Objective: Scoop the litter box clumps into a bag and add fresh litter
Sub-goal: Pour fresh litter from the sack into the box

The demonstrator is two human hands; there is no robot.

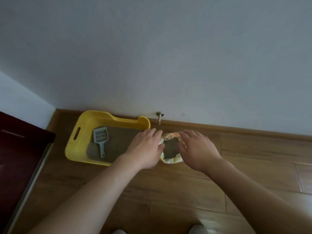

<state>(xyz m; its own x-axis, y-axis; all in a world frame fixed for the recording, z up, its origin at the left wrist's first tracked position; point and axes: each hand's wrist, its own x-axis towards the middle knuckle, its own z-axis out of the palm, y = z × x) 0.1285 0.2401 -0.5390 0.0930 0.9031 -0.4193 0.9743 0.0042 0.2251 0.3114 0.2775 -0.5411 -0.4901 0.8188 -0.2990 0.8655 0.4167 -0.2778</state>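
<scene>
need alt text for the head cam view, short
The left hand and right hand, both open, reach to either side of an open patterned bag on a wood floor. Left of it, against the wall, a yellow litter box holds litter with a grey scoop lying on it.

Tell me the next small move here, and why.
Probably move the left hand over to the scoop and take its handle. The bag stands open on the floor beside the litter box, with the right hand at its other side. The scoop lies untouched on the litter, next to a rounded lump that looks like a clump.
</scene>
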